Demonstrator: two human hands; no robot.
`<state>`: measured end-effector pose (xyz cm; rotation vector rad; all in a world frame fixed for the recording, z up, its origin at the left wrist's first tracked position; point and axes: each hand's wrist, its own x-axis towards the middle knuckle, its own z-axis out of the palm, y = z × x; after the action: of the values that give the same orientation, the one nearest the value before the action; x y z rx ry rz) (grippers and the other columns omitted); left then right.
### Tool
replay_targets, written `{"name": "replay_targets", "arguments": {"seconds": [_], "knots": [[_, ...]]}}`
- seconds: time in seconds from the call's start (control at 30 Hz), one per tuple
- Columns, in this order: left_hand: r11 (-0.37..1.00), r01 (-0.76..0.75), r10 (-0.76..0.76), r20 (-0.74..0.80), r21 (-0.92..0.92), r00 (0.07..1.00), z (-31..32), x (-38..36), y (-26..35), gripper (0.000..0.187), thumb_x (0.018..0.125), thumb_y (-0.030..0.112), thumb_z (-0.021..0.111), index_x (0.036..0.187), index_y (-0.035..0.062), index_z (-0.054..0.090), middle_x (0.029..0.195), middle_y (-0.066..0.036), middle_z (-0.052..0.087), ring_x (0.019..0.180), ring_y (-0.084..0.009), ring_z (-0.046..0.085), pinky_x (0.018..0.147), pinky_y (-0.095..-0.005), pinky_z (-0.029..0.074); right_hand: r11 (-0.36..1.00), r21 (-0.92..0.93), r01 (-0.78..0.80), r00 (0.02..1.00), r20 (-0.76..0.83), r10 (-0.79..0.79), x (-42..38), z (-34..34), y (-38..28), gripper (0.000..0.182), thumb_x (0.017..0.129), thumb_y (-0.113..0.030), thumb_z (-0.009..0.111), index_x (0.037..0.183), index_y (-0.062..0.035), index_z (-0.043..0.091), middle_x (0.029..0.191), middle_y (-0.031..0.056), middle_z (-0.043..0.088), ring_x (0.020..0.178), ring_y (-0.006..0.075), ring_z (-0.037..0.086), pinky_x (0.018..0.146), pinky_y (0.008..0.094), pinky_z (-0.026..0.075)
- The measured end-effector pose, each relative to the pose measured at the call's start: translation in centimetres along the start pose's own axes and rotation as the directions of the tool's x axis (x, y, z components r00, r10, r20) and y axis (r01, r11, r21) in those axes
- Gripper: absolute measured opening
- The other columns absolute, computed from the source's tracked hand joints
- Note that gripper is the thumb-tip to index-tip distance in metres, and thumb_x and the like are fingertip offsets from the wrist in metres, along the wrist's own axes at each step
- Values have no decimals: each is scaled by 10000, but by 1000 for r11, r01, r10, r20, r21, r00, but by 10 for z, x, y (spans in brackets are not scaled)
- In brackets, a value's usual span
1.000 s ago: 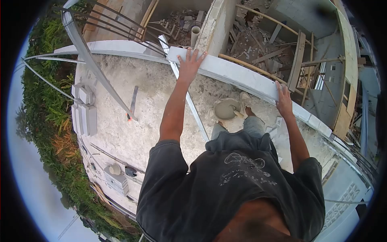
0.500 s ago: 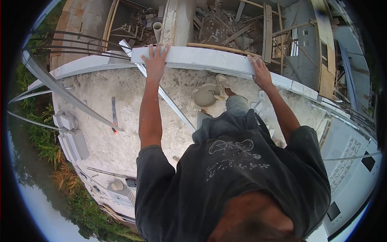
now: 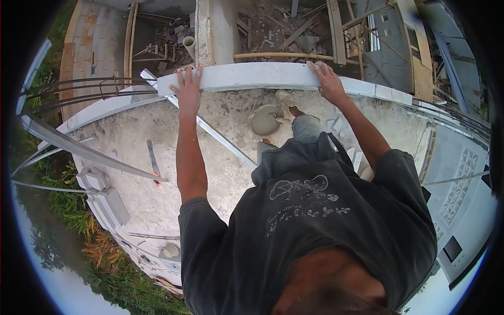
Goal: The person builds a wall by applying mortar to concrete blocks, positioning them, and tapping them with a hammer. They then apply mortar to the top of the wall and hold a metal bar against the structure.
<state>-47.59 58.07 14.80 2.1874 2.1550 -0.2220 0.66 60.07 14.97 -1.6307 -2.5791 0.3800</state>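
A long pale grey concrete block (image 3: pixel 252 75) lies along the top of the low wall in front of me. My left hand (image 3: pixel 188 88) is on its left end, fingers spread over the far edge and palm against the near side. Toward the block's right end, my right hand (image 3: pixel 326 83) has its fingers hooked over the top. Below the wall, between my hands, a round tub of wet grey mortar (image 3: pixel 264 124) sits on the floor by my shoe (image 3: pixel 285 98). A light-coloured handle sticks out over the tub's rim.
A shiny metal channel (image 3: pixel 226 137) slants from the block's left end toward my legs. Steel rods (image 3: pixel 100 88) jut out at left. Blocks (image 3: pixel 107 205) are stacked near the slab edge. Beyond the wall is a drop to a rubble-strewn level with bamboo poles (image 3: pixel 283 55).
The whole view has shifted slightly, so the wall, block and hands appear a little further left. Both hands stay on the block.
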Motion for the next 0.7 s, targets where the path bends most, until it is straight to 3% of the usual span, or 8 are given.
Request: {"name": "replay_targets", "arguments": {"seconds": [0.5,0.6,0.7], "knots": [[1000,-12,13,6,-23,1000,1,1,-3,838,883,148,712,1564,402,295,1621,-39,285,1517,-391,201,1071,-817,249,1000,-13,-13,1000,19,14,-1,1,1,894,806,84,564,1578,-282,300,1440,232,473,1336,403,477,1083,486,452],[1000,-10,10,-6,-20,1000,3,2,-3,839,880,153,717,1562,404,298,1619,-38,287,1516,-390,203,1070,-817,251,999,-31,-6,999,35,7,0,6,4,1054,701,122,681,1591,-254,258,1452,228,446,1363,417,439,1113,484,421],[1000,-6,6,3,-16,1000,2,1,-2,846,872,168,728,1563,398,298,1618,-37,289,1515,-389,205,1068,-816,255,999,-33,1,1000,15,-1,0,4,4,866,823,84,542,1579,-264,301,1461,225,457,1332,401,477,1092,495,429]]}}
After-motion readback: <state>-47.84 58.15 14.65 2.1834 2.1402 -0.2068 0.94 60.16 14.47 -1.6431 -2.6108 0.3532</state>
